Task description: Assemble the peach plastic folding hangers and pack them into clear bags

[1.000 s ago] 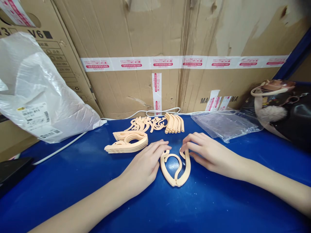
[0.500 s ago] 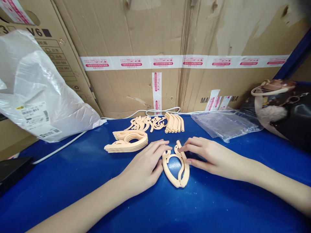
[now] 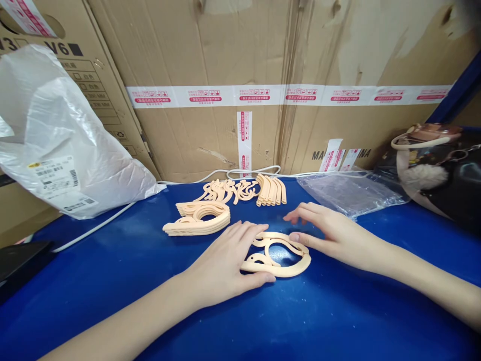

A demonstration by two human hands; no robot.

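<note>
A beige folding clothes hanger (image 3: pixel 295 271), folded into a loop, lies on the blue table in front of me. Its rounded end points right. My left hand (image 3: pixel 227 263) grips the left end, thumb on the near side and fingers over the far side, hiding that end. At the far right of the loop, my right hand (image 3: pixel 332 233) hovers with fingers apart; its thumb is at the hanger's edge, and I cannot tell if it touches. Behind my left hand sits a stack of matching folded hangers (image 3: pixel 199 228).
Loose curved hook pieces (image 3: pixel 221 190) and a row of hanger arms (image 3: pixel 270 190) lie at the back. A clear plastic bag (image 3: pixel 349 193) and a dark bag (image 3: pixel 458 180) are right. A white parcel (image 3: pixel 71 145) stands left; cardboard boxes (image 3: pixel 210 135) and a white cable (image 3: pixel 203 178) are behind.
The folded hanger has turned from pointing toward me to pointing right. My left hand has closed around its left end, and my right fingers have lifted off its arm.
</note>
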